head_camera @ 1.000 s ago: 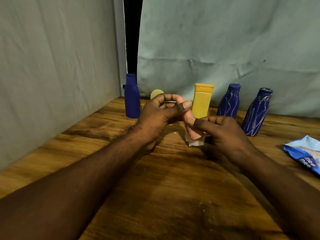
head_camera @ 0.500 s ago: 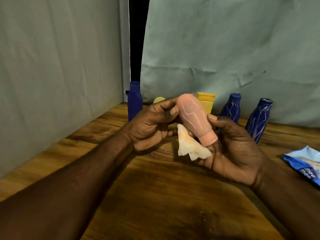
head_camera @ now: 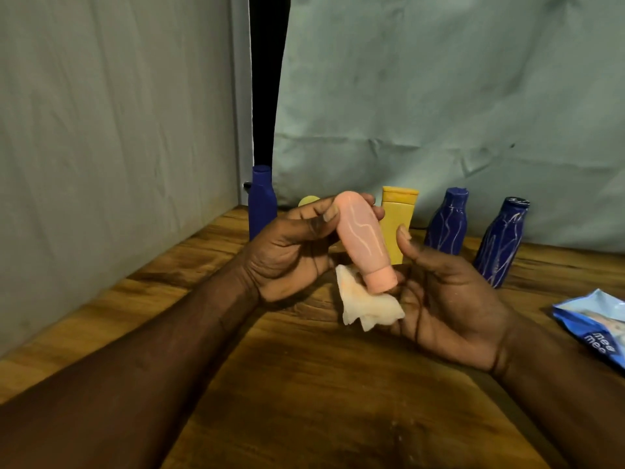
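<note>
Salmon-pink plastic bottle (head_camera: pixel 363 238) has come up since a second ago. It is now held tilted, cap lowest, above mid-bench (head_camera: pixel 304 401), nearer the back edge. Left hand (head_camera: pixel 291 252): fingers wrapped round its base. Right hand (head_camera: pixel 449 299): palm-up, fingers curled under crumpled white wipe (head_camera: pixel 367 306) touching the cap, thumb just off the bottle.

A plain blue bottle (head_camera: pixel 262 201), a yellow bottle (head_camera: pixel 399 216), a streaked blue bottle (head_camera: pixel 446 225) and a second streaked bottle (head_camera: pixel 500 245) stand upright along the desk's (head_camera: pixel 304 384) back. A blue packet (head_camera: pixel 595 328) lies flat at the far right.
</note>
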